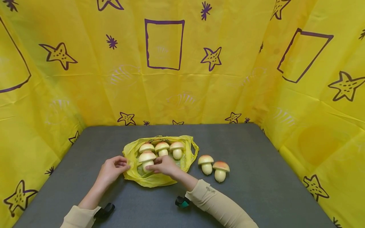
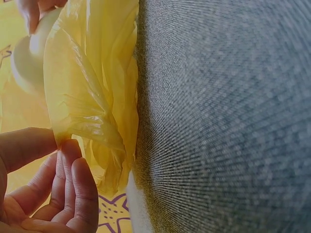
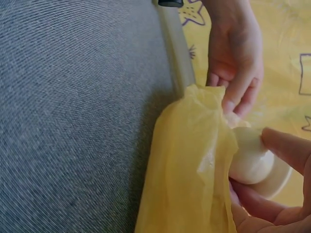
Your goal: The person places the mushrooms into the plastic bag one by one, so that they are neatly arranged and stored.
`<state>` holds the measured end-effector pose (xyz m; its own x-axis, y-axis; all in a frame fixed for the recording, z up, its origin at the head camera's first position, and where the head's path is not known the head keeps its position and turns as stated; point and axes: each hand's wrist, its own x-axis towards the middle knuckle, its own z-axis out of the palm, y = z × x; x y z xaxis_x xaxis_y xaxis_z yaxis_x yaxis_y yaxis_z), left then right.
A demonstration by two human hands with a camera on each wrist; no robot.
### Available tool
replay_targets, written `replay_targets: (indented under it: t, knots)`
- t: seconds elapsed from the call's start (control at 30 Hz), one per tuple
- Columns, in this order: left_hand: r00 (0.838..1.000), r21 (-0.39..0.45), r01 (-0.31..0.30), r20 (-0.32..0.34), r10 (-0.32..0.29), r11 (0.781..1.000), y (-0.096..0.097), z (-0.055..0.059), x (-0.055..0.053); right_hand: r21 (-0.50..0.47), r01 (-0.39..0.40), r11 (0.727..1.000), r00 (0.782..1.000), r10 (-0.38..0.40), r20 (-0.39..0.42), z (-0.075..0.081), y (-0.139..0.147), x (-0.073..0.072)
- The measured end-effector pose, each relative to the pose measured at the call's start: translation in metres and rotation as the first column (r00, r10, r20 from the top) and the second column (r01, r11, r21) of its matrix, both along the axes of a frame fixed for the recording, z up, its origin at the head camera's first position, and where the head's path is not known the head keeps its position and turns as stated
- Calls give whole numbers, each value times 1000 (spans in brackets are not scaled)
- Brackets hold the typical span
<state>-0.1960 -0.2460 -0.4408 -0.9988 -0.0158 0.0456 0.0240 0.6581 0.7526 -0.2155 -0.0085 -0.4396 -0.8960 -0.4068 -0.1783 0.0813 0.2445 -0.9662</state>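
Note:
A yellow plastic bag (image 1: 152, 181) lies spread open on the grey table with several toy mushrooms in it. At its left rim my left hand (image 1: 112, 169) pinches the plastic between thumb and fingertips, as the left wrist view shows closely. My right hand (image 1: 166, 166) reaches over the bag's near side and holds a mushroom (image 1: 147, 157) by its pale stem. Behind that one, inside the bag, are a left mushroom (image 1: 146, 147), a middle mushroom (image 1: 162, 147) and a right mushroom (image 1: 177, 149), with cream and reddish caps.
Two more mushrooms, one (image 1: 206, 164) beside the other (image 1: 220, 171), stand on the grey table (image 1: 256, 196) right of the bag. Yellow cloth walls (image 1: 182, 95) with purple drawings enclose the table at the back and sides.

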Motion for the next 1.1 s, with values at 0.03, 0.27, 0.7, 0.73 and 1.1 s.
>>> replay_targets:
  t: [0.03,0.27,0.7,0.73,1.1]
  knots:
    - [1000,1,1,0,-1,1000,0,0,0,0,2,1000,1000,-2,7,-1,-1,0]
    - [1000,-8,-2,-1,2,1000,0,-1,0,57,27,998,999,-28,16,-6,-4,0]
    - [1000,-8,-2,-10,2,1000,-1,-2,-1,245,38,969,998,-25,-56,-11,-7,3]
    - [1000,-8,-1,-9,1,1000,-1,-2,-1,253,36,967,998,-22,-59,-11,-7,3]
    - [1000,-5,11,-25,-11,1000,-2,-3,-1,334,3,943,994,34,-106,-12,-6,1]
